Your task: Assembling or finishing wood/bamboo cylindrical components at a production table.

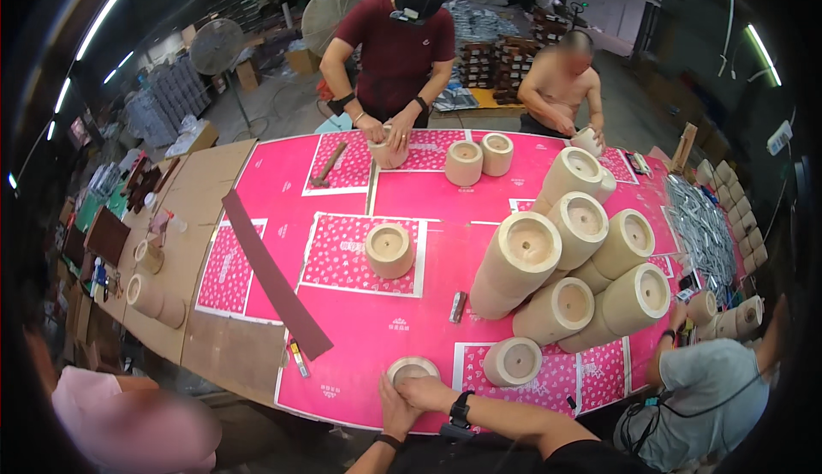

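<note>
At the near edge of the pink-covered table, a round wooden piece [413, 364] stands with its hollow top up. Against its left side rests my left hand [395, 406], fingers curved around it. My right hand [426, 393] bends over its near rim with the fingers drawn together; whatever they hold is hidden. A similar short wooden piece [512, 362] lies to the right of my hands. Beyond it, several pale wooden cylinders [529, 247] with recessed, holed ends are heaped together. One more wooden piece [390, 250] stands alone at mid-table.
A long brown strip [276, 275] lies to the left, near a yellow-and-white tube [298, 359]. A small dark block [458, 307] is beside the heap. Across the table, a hammer [329, 166] lies near a person in maroon [390, 63]. Metal hardware [698, 226] is piled at right.
</note>
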`<move>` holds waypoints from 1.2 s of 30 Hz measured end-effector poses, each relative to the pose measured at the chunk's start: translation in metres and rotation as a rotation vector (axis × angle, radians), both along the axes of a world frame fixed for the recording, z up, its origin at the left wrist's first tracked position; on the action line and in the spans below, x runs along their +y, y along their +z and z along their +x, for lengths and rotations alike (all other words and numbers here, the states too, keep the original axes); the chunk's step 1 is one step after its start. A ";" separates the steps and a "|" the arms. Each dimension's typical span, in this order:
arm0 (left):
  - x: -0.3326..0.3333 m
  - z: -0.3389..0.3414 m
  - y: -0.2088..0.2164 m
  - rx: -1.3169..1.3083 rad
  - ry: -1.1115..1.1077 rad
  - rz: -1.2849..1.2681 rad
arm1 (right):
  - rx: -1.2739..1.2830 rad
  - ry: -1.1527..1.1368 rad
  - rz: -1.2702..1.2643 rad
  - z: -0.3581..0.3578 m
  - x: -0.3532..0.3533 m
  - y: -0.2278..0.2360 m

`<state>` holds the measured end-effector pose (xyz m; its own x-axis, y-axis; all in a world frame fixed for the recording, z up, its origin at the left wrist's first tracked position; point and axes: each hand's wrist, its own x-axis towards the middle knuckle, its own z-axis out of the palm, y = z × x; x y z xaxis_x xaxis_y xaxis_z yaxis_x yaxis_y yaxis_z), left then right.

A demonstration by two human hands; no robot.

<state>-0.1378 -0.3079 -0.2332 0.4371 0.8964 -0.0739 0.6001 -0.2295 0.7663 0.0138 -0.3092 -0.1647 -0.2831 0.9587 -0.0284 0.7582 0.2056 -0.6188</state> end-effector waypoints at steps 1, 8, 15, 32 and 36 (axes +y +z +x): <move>0.002 0.000 0.005 0.047 -0.028 -0.019 | -0.032 0.090 -0.016 0.006 -0.003 0.002; 0.010 0.019 0.038 -0.004 -0.015 0.059 | -0.283 0.104 0.150 0.054 -0.005 0.012; 0.008 0.016 0.030 0.003 -0.008 0.057 | -0.353 -0.195 0.007 0.012 0.002 0.003; 0.011 0.014 0.030 0.036 -0.109 0.116 | -0.382 0.551 0.392 0.060 0.016 0.018; 0.010 0.014 0.029 -0.021 -0.113 0.154 | -0.487 0.495 0.561 0.051 0.034 0.002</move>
<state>-0.1239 -0.2975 -0.2045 0.5354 0.8417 0.0706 0.5486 -0.4100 0.7287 0.0646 -0.2753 -0.1627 -0.7472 0.6388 0.1831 0.6549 0.7547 0.0391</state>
